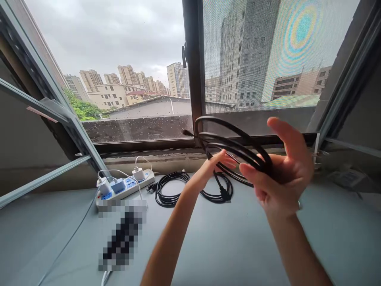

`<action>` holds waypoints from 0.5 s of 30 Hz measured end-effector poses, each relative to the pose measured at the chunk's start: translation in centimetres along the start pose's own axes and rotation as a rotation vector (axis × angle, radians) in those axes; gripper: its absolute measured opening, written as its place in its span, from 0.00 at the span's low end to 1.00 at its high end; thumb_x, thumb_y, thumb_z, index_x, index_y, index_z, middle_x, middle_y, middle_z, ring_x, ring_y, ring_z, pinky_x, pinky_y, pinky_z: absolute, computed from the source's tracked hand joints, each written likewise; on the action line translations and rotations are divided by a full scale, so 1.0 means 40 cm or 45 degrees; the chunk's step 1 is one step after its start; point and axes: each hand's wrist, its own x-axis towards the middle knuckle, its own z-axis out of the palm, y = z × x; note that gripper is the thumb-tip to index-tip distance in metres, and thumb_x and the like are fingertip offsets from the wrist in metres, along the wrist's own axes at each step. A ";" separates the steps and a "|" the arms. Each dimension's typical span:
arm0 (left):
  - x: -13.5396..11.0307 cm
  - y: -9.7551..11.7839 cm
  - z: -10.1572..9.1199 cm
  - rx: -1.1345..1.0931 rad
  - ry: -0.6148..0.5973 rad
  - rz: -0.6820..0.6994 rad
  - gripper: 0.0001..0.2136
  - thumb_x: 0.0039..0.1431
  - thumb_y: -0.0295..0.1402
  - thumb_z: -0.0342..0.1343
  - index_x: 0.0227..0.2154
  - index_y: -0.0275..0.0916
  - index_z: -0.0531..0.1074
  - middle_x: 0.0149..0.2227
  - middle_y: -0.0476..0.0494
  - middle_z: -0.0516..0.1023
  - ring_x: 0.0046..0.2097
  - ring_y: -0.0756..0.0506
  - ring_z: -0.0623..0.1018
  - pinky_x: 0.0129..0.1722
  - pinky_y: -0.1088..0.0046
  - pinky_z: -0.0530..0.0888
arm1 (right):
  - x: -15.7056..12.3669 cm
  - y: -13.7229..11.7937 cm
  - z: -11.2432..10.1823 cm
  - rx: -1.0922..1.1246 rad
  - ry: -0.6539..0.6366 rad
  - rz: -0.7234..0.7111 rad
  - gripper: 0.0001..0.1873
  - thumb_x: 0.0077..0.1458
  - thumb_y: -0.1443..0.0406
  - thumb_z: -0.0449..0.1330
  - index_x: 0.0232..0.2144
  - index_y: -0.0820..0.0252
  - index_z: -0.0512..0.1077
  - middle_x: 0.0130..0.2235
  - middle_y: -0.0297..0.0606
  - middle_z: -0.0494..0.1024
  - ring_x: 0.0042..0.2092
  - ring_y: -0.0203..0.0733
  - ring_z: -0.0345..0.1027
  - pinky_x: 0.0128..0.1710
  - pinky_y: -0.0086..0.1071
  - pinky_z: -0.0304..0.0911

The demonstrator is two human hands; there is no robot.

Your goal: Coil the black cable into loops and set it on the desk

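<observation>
A coiled black cable (228,137) is held up above the table in front of the window. My right hand (282,174) grips the coil's right side between thumb and fingers, its index finger raised away from it. My left hand (216,163) is at the coil's lower left, fingers stretched out and partly behind the loops; it touches or nearly touches the cable. One dark cable end (187,132) sticks out to the left. Another strand drops past my left hand toward a black connector (225,194); whether it belongs to the held cable I cannot tell.
Two coiled black cables, a left coil (169,190) and a right coil (212,197), lie on the grey table (238,246). A white power strip (126,186) with plugged-in chargers stands at the left. A blurred-out dark object (122,238) lies before it. Behind is the window frame (193,59).
</observation>
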 end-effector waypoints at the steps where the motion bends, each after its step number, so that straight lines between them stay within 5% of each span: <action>1: 0.004 0.004 -0.002 -0.135 -0.027 -0.039 0.13 0.56 0.44 0.52 0.28 0.38 0.70 0.28 0.46 0.77 0.33 0.45 0.78 0.30 0.71 0.74 | 0.012 0.021 -0.002 0.086 0.034 0.058 0.33 0.46 0.72 0.63 0.55 0.49 0.62 0.14 0.20 0.63 0.12 0.27 0.45 0.10 0.23 0.42; 5: 0.016 0.019 -0.016 -0.660 0.229 -0.021 0.14 0.51 0.41 0.58 0.34 0.39 0.62 0.24 0.53 0.72 0.29 0.48 0.77 0.30 0.75 0.72 | 0.069 0.124 -0.016 0.455 0.097 0.408 0.31 0.43 0.69 0.60 0.53 0.59 0.64 0.10 0.17 0.53 0.12 0.26 0.38 0.11 0.21 0.40; 8: 0.015 0.029 -0.035 -0.552 0.371 0.075 0.12 0.53 0.38 0.56 0.35 0.41 0.61 0.17 0.59 0.63 0.18 0.53 0.69 0.18 0.81 0.64 | 0.093 0.187 -0.029 0.371 0.033 0.589 0.26 0.44 0.66 0.58 0.49 0.62 0.66 0.13 0.20 0.57 0.13 0.27 0.46 0.11 0.20 0.45; 11: 0.011 0.035 -0.059 -0.245 0.428 0.155 0.08 0.57 0.37 0.53 0.35 0.41 0.62 0.15 0.59 0.63 0.14 0.55 0.63 0.12 0.81 0.58 | 0.096 0.217 -0.036 -0.042 0.023 0.506 0.23 0.48 0.63 0.58 0.49 0.61 0.65 0.18 0.24 0.66 0.13 0.28 0.53 0.10 0.20 0.50; 15: 0.010 0.044 -0.086 -0.173 0.359 -0.008 0.09 0.56 0.39 0.53 0.36 0.40 0.65 0.16 0.59 0.63 0.13 0.56 0.61 0.10 0.82 0.53 | 0.087 0.216 -0.028 -0.318 0.067 0.344 0.31 0.47 0.60 0.62 0.54 0.53 0.60 0.34 0.32 0.71 0.17 0.28 0.60 0.10 0.21 0.55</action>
